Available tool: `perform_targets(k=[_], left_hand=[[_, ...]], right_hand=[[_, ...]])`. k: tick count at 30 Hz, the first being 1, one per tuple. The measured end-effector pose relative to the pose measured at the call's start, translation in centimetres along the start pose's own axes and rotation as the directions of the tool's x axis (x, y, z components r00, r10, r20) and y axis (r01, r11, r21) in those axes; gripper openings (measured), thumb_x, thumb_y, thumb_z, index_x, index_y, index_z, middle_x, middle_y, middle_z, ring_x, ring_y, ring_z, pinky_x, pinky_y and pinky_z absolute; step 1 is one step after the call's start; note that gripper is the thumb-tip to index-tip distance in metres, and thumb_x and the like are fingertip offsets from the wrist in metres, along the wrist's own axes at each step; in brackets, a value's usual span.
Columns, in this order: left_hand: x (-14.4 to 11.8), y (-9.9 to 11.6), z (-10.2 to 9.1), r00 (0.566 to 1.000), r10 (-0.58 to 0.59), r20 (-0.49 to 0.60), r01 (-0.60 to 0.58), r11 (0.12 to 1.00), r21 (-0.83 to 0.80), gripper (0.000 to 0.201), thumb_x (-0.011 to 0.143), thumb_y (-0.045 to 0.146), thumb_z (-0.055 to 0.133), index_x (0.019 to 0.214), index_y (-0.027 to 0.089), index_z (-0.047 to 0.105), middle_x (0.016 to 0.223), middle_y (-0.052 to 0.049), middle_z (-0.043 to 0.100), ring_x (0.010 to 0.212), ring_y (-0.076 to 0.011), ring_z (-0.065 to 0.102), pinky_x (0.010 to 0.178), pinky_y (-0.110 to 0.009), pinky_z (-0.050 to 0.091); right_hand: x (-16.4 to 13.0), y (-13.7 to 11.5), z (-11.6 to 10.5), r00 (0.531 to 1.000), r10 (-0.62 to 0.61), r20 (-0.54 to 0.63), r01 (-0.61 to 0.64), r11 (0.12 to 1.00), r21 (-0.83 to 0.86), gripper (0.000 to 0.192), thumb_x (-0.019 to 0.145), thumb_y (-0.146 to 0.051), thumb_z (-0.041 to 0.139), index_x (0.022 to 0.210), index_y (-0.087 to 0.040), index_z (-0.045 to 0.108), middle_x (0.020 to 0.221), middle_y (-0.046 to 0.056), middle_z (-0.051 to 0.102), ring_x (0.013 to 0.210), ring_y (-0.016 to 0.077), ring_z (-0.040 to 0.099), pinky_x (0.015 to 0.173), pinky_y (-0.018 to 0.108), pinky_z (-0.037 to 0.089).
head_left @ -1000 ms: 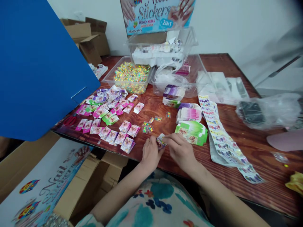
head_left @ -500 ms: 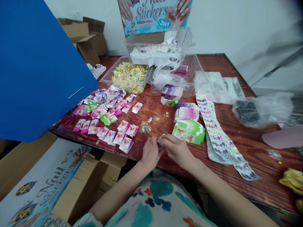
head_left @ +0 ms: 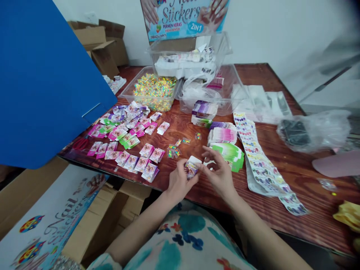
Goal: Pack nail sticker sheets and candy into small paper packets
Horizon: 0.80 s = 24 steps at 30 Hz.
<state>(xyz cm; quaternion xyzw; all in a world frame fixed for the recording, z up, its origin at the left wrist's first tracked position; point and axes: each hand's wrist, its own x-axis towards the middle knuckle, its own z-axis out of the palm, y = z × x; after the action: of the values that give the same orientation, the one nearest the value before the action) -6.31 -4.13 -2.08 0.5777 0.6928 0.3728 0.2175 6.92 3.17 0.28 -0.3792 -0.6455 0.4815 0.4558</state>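
Between the thumb and fingers of my left hand [head_left: 180, 182] is a small printed box [head_left: 191, 169] with a white flap standing up at its top. My right hand [head_left: 221, 174] is just to the right, its fingers spread and raised; the thumb tip is at the box's right edge. Beyond my hands lie a few little clear sachets of coloured candy [head_left: 173, 152]. Close to my right fingers is a stack of flat green cartons [head_left: 232, 155], with pink cartons [head_left: 222, 135] behind it. Filled-looking small boxes [head_left: 142, 164] stand in rows to the left.
A heap of small boxes [head_left: 126, 120] lies at the left, near a blue panel [head_left: 56, 82]. Behind are a clear tub of candy sachets [head_left: 154, 90] and stacked clear tubs [head_left: 191, 56]. A long sticker strip [head_left: 257, 161] runs along the right, beside a plastic bag [head_left: 315, 131].
My right hand has lifted off the small box and its fingers have spread. The box, which my fingers mostly covered, now shows its printed front and raised white flap.
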Motion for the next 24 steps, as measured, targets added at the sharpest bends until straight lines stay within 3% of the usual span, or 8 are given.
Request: perform_targets(k=[2, 4, 6, 10, 13, 18, 22, 24], left_hand=[[0.0, 0.1, 0.0, 1.0, 0.019, -0.017, -0.019, 0.999, -0.033, 0.052, 0.082, 0.04, 0.063, 0.121, 0.021, 0.035, 0.1, -0.007, 0.069, 0.085, -0.0233, 0.071, 0.071, -0.034, 0.055], [-0.1, 0.3, -0.1, 0.999, 0.028, -0.017, -0.028, 0.999, -0.027, 0.049, 0.082, 0.043, 0.063, 0.119, 0.021, 0.039, 0.097, -0.005, 0.07, 0.083, -0.022, 0.071, 0.07, -0.032, 0.055], [-0.1, 0.3, -0.2, 1.0, 0.03, -0.002, -0.03, 1.0, -0.001, 0.047, 0.08, 0.045, 0.066, 0.116, 0.022, 0.044, 0.094, -0.004, 0.071, 0.082, -0.022, 0.072, 0.069, -0.031, 0.055], [-0.6, 0.3, -0.3, 0.999, 0.041, -0.008, -0.041, 0.999, 0.025, 0.049, 0.073, 0.049, 0.072, 0.108, 0.023, 0.049, 0.092, -0.003, 0.072, 0.081, -0.022, 0.072, 0.067, -0.031, 0.055], [-1.0, 0.2, 0.1, 0.988, 0.118, -0.103, -0.117, 0.993, 0.016, 0.049, 0.073, 0.048, 0.073, 0.106, 0.021, 0.049, 0.093, -0.004, 0.072, 0.083, -0.0214, 0.071, 0.07, -0.031, 0.056], [-1.1, -0.3, 0.8, 0.953, 0.243, -0.179, -0.235, 0.97, 0.07, 0.044, 0.077, 0.047, 0.069, 0.106, 0.019, 0.051, 0.09, -0.005, 0.07, 0.084, -0.0208, 0.07, 0.073, -0.031, 0.055], [-1.0, -0.6, 1.2, 0.943, 0.293, -0.156, -0.277, 0.953, 0.119, 0.038, 0.081, 0.046, 0.065, 0.104, 0.019, 0.051, 0.088, -0.004, 0.069, 0.078, -0.0187, 0.07, 0.068, -0.029, 0.055], [-1.0, -0.5, 1.0, 0.951, 0.272, -0.15, -0.256, 0.96, 0.116, 0.037, 0.081, 0.045, 0.066, 0.103, 0.02, 0.051, 0.088, -0.003, 0.069, 0.079, -0.0184, 0.07, 0.068, -0.028, 0.055]], right_hand=[[-0.1, 0.1, 0.3, 0.973, 0.22, 0.071, -0.23, 0.954, 0.193, 0.054, 0.072, -0.041, 0.076, 0.122, -0.028, 0.058, 0.089, 0.001, 0.061, 0.071, 0.0145, 0.057, 0.054, 0.024, 0.046], [-0.3, 0.0, 0.7, 0.888, 0.399, 0.23, -0.457, 0.82, 0.343, 0.054, 0.071, -0.045, 0.076, 0.119, -0.027, 0.059, 0.084, -0.001, 0.061, 0.061, 0.0106, 0.052, 0.046, 0.021, 0.039], [-0.6, -0.1, 0.9, 0.807, 0.486, 0.336, -0.59, 0.693, 0.415, 0.05, 0.068, -0.043, 0.079, 0.113, -0.027, 0.062, 0.084, -0.002, 0.062, 0.057, 0.0084, 0.051, 0.043, 0.018, 0.034], [-0.9, -0.4, 0.8, 0.746, 0.511, 0.428, -0.666, 0.564, 0.488, 0.047, 0.061, -0.028, 0.084, 0.104, -0.026, 0.065, 0.084, -0.003, 0.064, 0.067, 0.0106, 0.058, 0.054, 0.019, 0.044], [-0.8, -1.0, 0.3, 0.701, 0.512, 0.496, -0.713, 0.501, 0.491, 0.048, 0.059, -0.024, 0.083, 0.104, -0.025, 0.066, 0.082, -0.004, 0.064, 0.066, 0.0101, 0.059, 0.055, 0.019, 0.046], [-0.6, -1.8, -0.3, 0.721, 0.51, 0.469, -0.692, 0.555, 0.461, 0.043, 0.06, -0.023, 0.083, 0.1, -0.023, 0.066, 0.078, -0.004, 0.064, 0.062, 0.0087, 0.058, 0.053, 0.017, 0.045], [-0.6, -1.2, 0.0, 0.652, 0.547, 0.525, -0.758, 0.473, 0.449, 0.037, 0.055, -0.021, 0.084, 0.087, -0.02, 0.065, 0.074, -0.004, 0.064, 0.059, 0.009, 0.058, 0.05, 0.018, 0.044], [-0.7, -0.8, 0.1, 0.649, 0.555, 0.52, -0.76, 0.46, 0.459, 0.034, 0.056, -0.021, 0.084, 0.085, -0.02, 0.064, 0.072, -0.005, 0.064, 0.058, 0.0085, 0.058, 0.05, 0.018, 0.044]])
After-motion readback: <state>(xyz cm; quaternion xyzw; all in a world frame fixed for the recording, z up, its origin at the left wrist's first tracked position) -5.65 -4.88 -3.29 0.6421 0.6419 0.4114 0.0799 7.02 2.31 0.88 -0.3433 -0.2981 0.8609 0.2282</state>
